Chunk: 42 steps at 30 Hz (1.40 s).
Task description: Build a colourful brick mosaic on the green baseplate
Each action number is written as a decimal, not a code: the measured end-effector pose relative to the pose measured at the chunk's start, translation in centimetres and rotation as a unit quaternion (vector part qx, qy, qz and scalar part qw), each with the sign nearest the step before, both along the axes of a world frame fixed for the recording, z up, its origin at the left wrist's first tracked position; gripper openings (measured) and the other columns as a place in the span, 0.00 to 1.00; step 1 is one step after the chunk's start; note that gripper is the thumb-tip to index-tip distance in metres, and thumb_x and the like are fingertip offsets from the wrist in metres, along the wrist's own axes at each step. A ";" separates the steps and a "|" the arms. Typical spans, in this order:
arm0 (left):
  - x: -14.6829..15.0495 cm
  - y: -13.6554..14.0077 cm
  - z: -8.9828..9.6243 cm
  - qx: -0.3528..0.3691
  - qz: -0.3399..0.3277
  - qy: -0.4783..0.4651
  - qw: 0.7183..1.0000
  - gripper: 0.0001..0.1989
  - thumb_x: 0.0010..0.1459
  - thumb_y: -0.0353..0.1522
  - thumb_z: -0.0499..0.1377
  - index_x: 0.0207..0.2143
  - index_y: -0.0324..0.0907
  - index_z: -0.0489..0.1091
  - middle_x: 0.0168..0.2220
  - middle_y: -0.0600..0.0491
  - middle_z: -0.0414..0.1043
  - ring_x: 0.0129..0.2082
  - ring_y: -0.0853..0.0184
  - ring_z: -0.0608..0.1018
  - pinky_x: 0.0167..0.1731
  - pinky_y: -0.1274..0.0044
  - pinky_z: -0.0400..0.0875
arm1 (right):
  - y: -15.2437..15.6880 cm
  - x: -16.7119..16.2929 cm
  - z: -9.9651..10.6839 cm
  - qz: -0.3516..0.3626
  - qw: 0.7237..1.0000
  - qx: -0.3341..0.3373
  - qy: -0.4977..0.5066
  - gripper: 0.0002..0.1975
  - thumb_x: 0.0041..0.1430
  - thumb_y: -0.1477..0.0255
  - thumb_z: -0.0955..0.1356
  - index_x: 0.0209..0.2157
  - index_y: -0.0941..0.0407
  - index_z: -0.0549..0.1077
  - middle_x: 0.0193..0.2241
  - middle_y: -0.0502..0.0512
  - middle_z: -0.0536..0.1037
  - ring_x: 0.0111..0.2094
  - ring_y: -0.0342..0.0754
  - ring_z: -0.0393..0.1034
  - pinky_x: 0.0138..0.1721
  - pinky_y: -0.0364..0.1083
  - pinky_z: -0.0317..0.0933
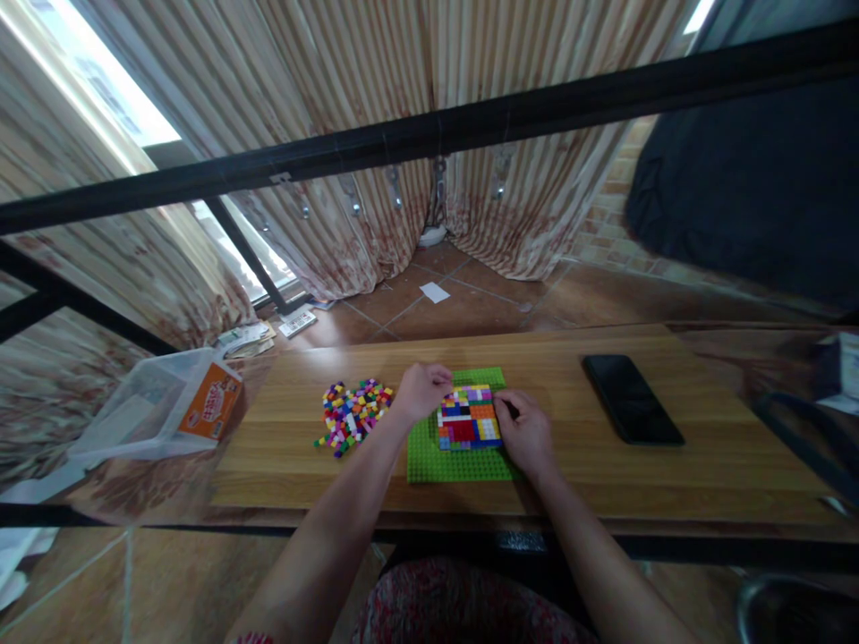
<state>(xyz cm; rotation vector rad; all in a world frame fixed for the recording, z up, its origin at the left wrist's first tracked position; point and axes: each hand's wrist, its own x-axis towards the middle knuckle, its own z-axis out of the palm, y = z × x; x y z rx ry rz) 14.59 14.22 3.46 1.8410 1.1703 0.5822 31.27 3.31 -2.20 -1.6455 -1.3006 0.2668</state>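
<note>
Head view: multicoloured brick build (478,416) between the hands (421,392) (529,433), both half-curled beside it, any hold unclear

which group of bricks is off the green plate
The loose multicoloured toy-brick pile, left of the green studded baseplate; the other group, a rectangular multicoloured brick block, sits on it.

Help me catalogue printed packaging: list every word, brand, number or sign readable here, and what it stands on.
None reads clearly.
Orange label on the clear plastic box: pale characters, too blurred to quote.
Flat white item: dark marks, too small.
Phone: no visible text.
</note>
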 end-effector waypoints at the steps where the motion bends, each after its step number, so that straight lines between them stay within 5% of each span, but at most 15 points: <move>1: 0.0 0.0 0.1 0.000 -0.001 0.004 1.000 0.08 0.47 0.23 0.60 0.31 0.39 0.75 0.27 0.54 0.78 0.28 0.70 0.78 0.31 0.79 0.73 | 0.0 0.0 0.0 -0.002 1.000 0.000 -0.001 0.12 0.60 0.66 0.62 0.32 0.55 0.76 0.33 0.57 0.78 0.38 0.52 0.70 0.42 0.51 0.63; 10: 0.2 0.4 -0.3 0.005 0.002 0.026 1.000 0.06 0.46 0.23 0.60 0.28 0.38 0.76 0.25 0.54 0.77 0.25 0.70 0.77 0.28 0.80 0.72 | 0.0 0.0 -0.1 -0.001 1.000 0.009 -0.007 0.13 0.59 0.66 0.62 0.32 0.55 0.76 0.33 0.57 0.78 0.37 0.52 0.71 0.41 0.51 0.63; 18: -0.3 -1.8 -0.2 0.051 0.029 0.004 0.998 0.12 0.51 0.21 0.57 0.37 0.40 0.74 0.34 0.53 0.79 0.35 0.70 0.79 0.39 0.78 0.73 | -0.1 0.1 -0.2 0.001 1.000 0.001 -0.012 0.13 0.59 0.65 0.62 0.32 0.56 0.76 0.34 0.58 0.78 0.37 0.52 0.71 0.42 0.50 0.63; 21: -1.8 -3.8 -0.7 0.103 0.083 -0.030 0.991 0.14 0.53 0.21 0.55 0.40 0.41 0.73 0.39 0.52 0.78 0.39 0.69 0.78 0.43 0.77 0.72 | -0.1 0.2 -0.4 0.000 1.000 -0.003 -0.012 0.14 0.59 0.64 0.62 0.33 0.56 0.76 0.35 0.58 0.78 0.39 0.52 0.70 0.43 0.51 0.63; 26: -6.6 -5.8 -1.6 0.135 0.132 0.014 0.982 0.11 0.56 0.23 0.53 0.36 0.40 0.74 0.35 0.52 0.77 0.34 0.69 0.77 0.37 0.77 0.72 | -0.3 0.2 -0.4 0.000 1.000 -0.007 -0.011 0.13 0.59 0.64 0.62 0.33 0.56 0.75 0.35 0.58 0.78 0.38 0.52 0.70 0.43 0.51 0.63; 33: -11.8 -4.2 -1.0 0.181 0.230 0.149 0.944 0.11 0.56 0.24 0.53 0.36 0.40 0.74 0.35 0.50 0.76 0.34 0.67 0.76 0.37 0.76 0.70 | -0.3 0.1 -0.1 -0.002 1.000 0.005 -0.012 0.13 0.59 0.64 0.62 0.31 0.56 0.75 0.33 0.57 0.78 0.37 0.52 0.71 0.41 0.50 0.63; 42: -8.6 -1.3 0.6 0.236 0.081 0.280 0.927 0.12 0.56 0.27 0.55 0.40 0.42 0.76 0.41 0.48 0.75 0.43 0.62 0.74 0.48 0.71 0.67 | -0.2 0.1 -0.2 -0.004 1.000 0.001 -0.012 0.13 0.59 0.65 0.63 0.32 0.56 0.76 0.34 0.58 0.78 0.38 0.52 0.71 0.43 0.51 0.63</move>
